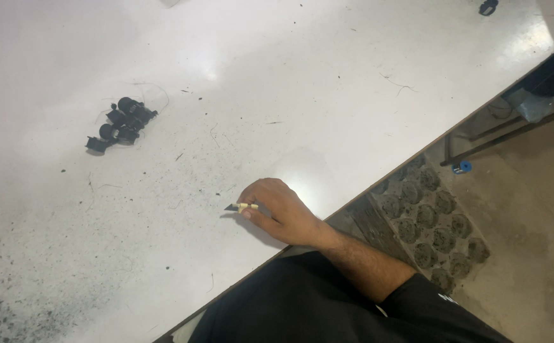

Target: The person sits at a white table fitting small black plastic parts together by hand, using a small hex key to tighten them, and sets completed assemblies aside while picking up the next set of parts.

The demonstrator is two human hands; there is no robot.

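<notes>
blade (233,207) in right hand (280,209), tip pointing left, lying flat.

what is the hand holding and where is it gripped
The right hand holds a small blade by its pale wrapped middle, pinched in the fingertips, with the dark pointed tip sticking out over the white table. No left hand is in view.

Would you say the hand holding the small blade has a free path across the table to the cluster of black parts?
Probably yes: between the right hand with its small blade and the black parts lies only bare, dust-speckled white table; nothing stands between them.
</notes>
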